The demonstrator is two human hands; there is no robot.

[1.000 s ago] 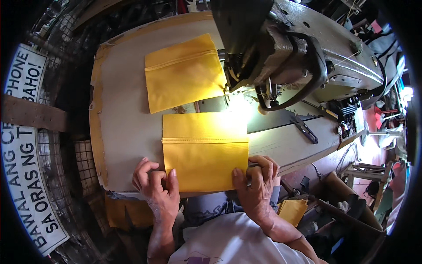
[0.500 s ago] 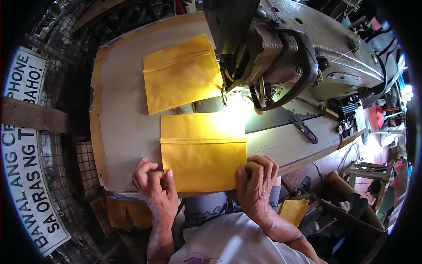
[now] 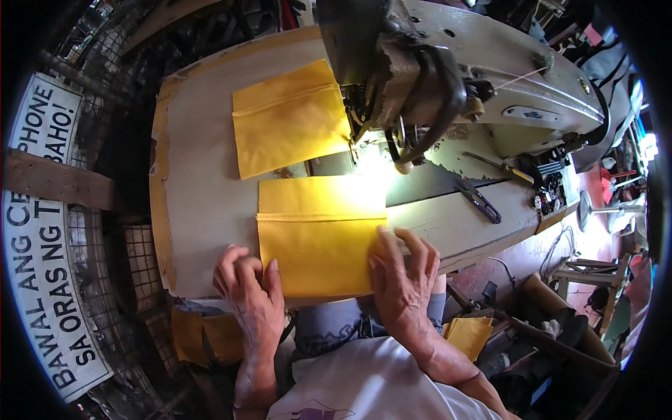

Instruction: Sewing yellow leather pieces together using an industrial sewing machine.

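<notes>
A yellow fabric piece (image 3: pixel 315 255) with a stitched band across it lies flat at the table's front edge. My left hand (image 3: pixel 250 287) is at its lower left edge, thumb on top and the other fingers curled in against the side. At the right edge rests my right hand (image 3: pixel 402 276), fingers apart and slightly blurred, index reaching up toward the band. Behind is a second yellow fabric piece (image 3: pixel 290 126) with a similar seam, its right side by the needle area of the sewing machine (image 3: pixel 448 77). The machine's lamp glares over the near piece's upper right corner.
Thread snips (image 3: pixel 479 201) and a screwdriver (image 3: pixel 514 170) lie on the table (image 3: pixel 196 175) to the right. Bobbins and small parts sit in a tray (image 3: pixel 553 199) beyond. More yellow pieces (image 3: pixel 469 336) rest low at the right. A wire grille and a white sign (image 3: pixel 52 231) are at the left.
My right hand has slid up the right edge, its index finger now stretched toward the band. My left hand stays at the left edge. The near piece has barely shifted.
</notes>
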